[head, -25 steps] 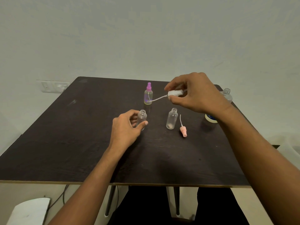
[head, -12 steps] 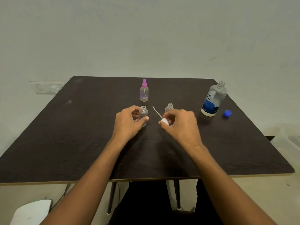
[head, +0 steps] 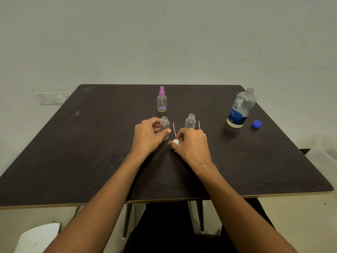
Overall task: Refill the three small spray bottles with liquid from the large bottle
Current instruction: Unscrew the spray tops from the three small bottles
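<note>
Left hand (head: 147, 136) fingers curl round an uncapped small bottle (head: 164, 127), right hand (head: 191, 145) pinches a white spray cap (head: 176, 142), both well left of the large bottle (head: 240, 108). Second open bottle (head: 190, 121) and purple-topped bottle (head: 162, 101) sit left of it too, blue cap (head: 257, 123) just right.

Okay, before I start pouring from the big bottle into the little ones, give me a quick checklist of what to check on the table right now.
1. Large bottle uncapped, blue cap lying beside it: ok.
2. Near small bottle open and upright, gripped by the left hand: ok.
3. Second small bottle open and upright: ok.
4. Purple-topped bottle opened for filling: not ok, its sprayer is on.
5. Right hand free to lift the large bottle: not ok, it pinches the white sprayer head.
6. Enough liquid in the large bottle for all three: cannot tell.
</note>
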`<state>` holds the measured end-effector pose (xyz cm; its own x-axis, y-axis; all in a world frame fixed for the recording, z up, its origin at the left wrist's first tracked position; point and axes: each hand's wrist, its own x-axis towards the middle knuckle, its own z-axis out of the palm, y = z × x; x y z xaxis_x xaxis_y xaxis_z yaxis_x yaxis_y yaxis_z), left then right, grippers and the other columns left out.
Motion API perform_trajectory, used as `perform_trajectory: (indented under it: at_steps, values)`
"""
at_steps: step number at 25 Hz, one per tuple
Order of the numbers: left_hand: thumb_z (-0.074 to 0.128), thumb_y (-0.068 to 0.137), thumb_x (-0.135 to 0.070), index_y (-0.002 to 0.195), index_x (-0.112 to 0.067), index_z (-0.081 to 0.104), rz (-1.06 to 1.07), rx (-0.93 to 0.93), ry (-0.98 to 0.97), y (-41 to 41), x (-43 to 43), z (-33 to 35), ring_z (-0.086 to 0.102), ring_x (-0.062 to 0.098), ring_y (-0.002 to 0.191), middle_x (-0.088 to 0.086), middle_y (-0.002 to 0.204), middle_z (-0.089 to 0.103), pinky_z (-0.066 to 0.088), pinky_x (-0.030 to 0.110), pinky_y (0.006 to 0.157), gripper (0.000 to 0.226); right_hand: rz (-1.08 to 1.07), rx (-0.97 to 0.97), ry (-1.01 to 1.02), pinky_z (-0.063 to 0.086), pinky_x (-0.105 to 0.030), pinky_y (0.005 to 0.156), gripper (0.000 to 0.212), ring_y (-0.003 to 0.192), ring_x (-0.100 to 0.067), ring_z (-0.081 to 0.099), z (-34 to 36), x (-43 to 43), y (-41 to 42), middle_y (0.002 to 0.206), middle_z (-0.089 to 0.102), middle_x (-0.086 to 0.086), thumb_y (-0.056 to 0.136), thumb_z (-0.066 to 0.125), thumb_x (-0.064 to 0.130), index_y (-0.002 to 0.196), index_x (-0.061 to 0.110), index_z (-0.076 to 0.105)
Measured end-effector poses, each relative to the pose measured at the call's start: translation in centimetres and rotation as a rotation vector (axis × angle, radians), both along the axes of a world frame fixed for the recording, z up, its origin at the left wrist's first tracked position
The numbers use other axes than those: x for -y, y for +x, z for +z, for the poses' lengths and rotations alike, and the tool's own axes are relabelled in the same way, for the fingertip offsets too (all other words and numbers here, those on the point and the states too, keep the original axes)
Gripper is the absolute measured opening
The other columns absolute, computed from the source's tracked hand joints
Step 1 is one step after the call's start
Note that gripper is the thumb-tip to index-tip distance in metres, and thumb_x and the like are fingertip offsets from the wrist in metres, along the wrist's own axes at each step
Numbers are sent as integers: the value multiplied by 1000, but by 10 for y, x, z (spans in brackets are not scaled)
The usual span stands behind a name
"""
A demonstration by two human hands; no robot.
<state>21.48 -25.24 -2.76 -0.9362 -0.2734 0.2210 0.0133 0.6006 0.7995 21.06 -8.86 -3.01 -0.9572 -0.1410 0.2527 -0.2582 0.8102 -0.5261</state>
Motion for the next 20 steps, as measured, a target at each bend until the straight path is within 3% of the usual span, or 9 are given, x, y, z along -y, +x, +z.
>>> perform_trajectory:
  at_steps: [3, 7, 13, 20]
  values:
    - [89, 80, -29, 113, -23, 76, -2, -8, 9, -3, -1, -1, 69, -10, 87, -12, 99, 77, 47, -2, 72, 36, -17, 1, 35, 42, -25, 74, 31, 84, -13, 66, -1, 2, -3, 84, 70, 7, 79, 83, 52, 97, 28, 74]
    - [89, 81, -24, 116, -21, 75, -3, -12, 30, -3, -1, -2, 67, -13, 85, -12, 100, 77, 46, -3, 73, 38, -20, -11, 39, 40, -26, 74, 30, 84, -14, 67, -3, 3, -3, 85, 70, 6, 81, 81, 54, 98, 30, 75]
    - [90, 80, -19, 122, -19, 71, -10, 14, 23, 0, -2, -4, 64, -11, 85, -11, 106, 74, 44, -4, 68, 46, -15, -18, 32, 49, -29, 74, 32, 81, -14, 67, -3, 3, -1, 80, 69, 7, 81, 79, 55, 97, 28, 75]
    - [93, 75, -21, 136, -19, 62, -12, -11, 73, 8, 6, -7, 68, 3, 112, -5, 129, 71, 55, 12, 86, 68, 10, -23, 8, 60, -37, 82, 31, 81, -12, 68, 1, 0, 2, 78, 70, 9, 81, 81, 53, 96, 27, 76]
